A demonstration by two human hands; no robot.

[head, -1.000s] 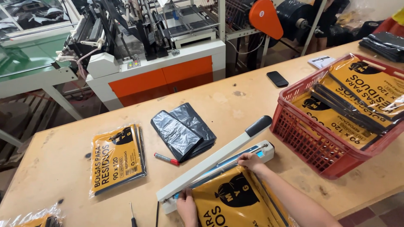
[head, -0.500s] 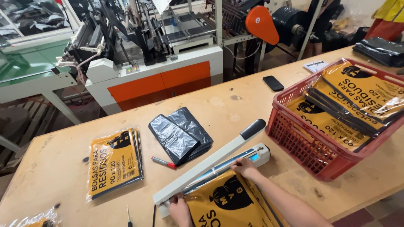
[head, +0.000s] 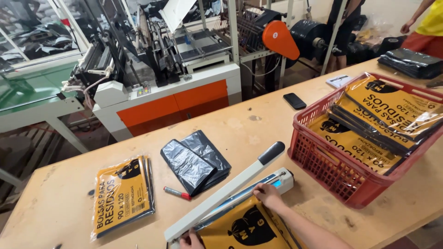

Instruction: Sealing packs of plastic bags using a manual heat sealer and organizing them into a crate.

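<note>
— Where was the yellow packet [head: 251, 228]?

— Flat on the counter [head: 240, 124], its open edge tucked under the raised arm of the heat sealer [head: 230, 191], apparently so the mouth lay on the sealing bar.

— And the hands?

— The right hand [head: 267, 196] rested on the packet's top edge, fingers [head: 259, 190] pressed together, pinning it beside the sealer's base. The left hand [head: 190, 240] touched the near corner; how its fingers lay, I couldn't tell.

— Anything nearby?

— Folded black bags [head: 196, 161], a red marker [head: 177, 192], and a red basket [head: 341, 177] of finished packets.

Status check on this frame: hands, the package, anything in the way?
Both hands, left hand and right hand, flat on yellow package at heat sealer. Sealer arm raised. Red marker nearby, clear.
</note>
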